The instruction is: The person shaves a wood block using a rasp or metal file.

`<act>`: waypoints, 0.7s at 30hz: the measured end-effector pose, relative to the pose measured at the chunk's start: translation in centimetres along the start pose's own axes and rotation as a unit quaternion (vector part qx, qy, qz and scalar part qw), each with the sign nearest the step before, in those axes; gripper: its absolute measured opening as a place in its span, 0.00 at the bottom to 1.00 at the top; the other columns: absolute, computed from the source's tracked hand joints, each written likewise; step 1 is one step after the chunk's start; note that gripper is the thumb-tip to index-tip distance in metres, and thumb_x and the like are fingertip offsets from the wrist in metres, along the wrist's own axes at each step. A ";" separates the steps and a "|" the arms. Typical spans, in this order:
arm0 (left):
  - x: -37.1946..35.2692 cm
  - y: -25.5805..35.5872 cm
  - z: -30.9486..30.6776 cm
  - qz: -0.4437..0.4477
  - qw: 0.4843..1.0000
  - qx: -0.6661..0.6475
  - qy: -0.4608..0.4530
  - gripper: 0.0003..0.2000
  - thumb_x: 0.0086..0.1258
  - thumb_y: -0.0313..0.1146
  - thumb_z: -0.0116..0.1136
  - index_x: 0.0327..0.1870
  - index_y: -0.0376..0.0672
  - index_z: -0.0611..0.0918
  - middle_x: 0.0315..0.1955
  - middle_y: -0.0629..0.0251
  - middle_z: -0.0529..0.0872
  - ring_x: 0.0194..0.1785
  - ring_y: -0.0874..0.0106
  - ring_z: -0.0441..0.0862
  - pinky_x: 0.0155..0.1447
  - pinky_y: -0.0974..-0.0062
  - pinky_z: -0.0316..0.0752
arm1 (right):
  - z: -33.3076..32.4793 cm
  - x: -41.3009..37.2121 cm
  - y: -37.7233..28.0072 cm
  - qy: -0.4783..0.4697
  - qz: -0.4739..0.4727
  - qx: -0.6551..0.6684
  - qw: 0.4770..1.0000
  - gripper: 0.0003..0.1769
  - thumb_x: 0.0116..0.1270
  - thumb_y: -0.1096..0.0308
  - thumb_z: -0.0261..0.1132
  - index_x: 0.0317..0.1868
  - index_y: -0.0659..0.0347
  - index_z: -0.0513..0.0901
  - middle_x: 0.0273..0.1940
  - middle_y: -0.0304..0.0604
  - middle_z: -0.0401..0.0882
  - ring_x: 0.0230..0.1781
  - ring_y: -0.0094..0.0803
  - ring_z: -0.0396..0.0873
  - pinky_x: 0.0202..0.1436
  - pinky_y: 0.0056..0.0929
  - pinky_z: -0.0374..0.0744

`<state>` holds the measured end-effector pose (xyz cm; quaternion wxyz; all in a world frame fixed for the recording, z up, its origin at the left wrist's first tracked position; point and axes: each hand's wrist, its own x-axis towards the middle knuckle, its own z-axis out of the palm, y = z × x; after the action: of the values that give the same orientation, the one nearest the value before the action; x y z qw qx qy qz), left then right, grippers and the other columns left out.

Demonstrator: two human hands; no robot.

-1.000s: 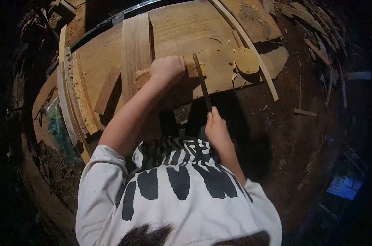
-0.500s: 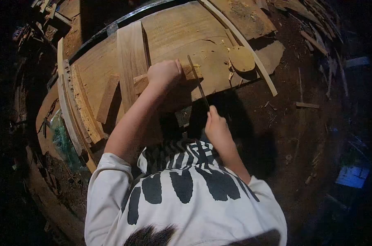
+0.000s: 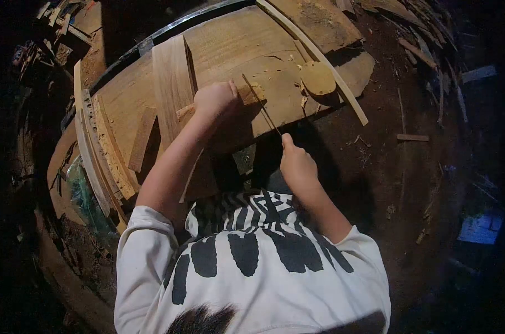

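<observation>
My left hand point(image 3: 216, 100) is closed over a short wooden piece point(image 3: 256, 93) and presses it on the wooden worktop. The piece lies crosswise, its left part resting over a wide plank point(image 3: 173, 83). In my right hand point(image 3: 298, 166) is a long, thin, dark-bladed tool point(image 3: 263, 107); seen nearly edge-on, its exact kind cannot be made out. Its blade crosses the piece near the right end, to the right of my left hand. The fingers hide the handle. Pale shavings point(image 3: 258, 88) lie around that end.
A round wooden disc point(image 3: 318, 78) and a long curved strip point(image 3: 341, 89) are at the worktop's point(image 3: 230, 33) right. On the left are a small block point(image 3: 143, 139) and several curved slats point(image 3: 91, 145). Scrap wood point(image 3: 425, 50) is heaped on the dirt floor at the upper right.
My view has shifted slightly, moving the worktop left in the frame. My right hand has moved a little to the right relative to the worktop, and the blade leans more. My left hand keeps its hold.
</observation>
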<state>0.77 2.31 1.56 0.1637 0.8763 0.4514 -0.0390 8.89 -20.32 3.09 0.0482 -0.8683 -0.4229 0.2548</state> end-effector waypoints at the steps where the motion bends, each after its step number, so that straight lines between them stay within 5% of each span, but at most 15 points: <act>1: -0.1 0.0 0.0 0.002 1.000 -0.001 0.001 0.29 0.74 0.48 0.32 0.31 0.35 0.84 0.32 0.43 0.84 0.39 0.45 0.83 0.49 0.52 0.76 | 0.0 -0.1 0.1 0.004 -0.007 -0.004 1.000 0.14 0.65 0.75 0.52 0.50 0.57 0.66 0.32 0.59 0.81 0.36 0.56 0.82 0.36 0.52 0.80; 5: -0.3 -0.3 0.4 0.024 1.000 0.007 0.004 0.28 0.75 0.47 0.32 0.30 0.35 0.84 0.31 0.43 0.84 0.37 0.46 0.83 0.46 0.52 0.77 | -0.2 -0.5 1.2 0.033 -0.008 0.001 0.999 0.09 0.69 0.71 0.49 0.48 0.54 0.69 0.31 0.57 0.81 0.37 0.58 0.81 0.37 0.54 0.78; 21: -1.0 -0.2 0.3 0.051 0.998 0.037 0.014 0.29 0.75 0.47 0.33 0.26 0.35 0.83 0.26 0.45 0.84 0.33 0.47 0.83 0.43 0.55 0.79 | -0.5 0.1 5.0 0.086 -0.111 -0.030 0.990 0.16 0.61 0.75 0.55 0.50 0.52 0.72 0.29 0.50 0.79 0.32 0.52 0.81 0.33 0.48 0.78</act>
<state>0.09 1.55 1.41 0.1271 0.9042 0.4063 -0.0352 12.70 -23.37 2.04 0.0862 -0.8359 -0.5181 0.1593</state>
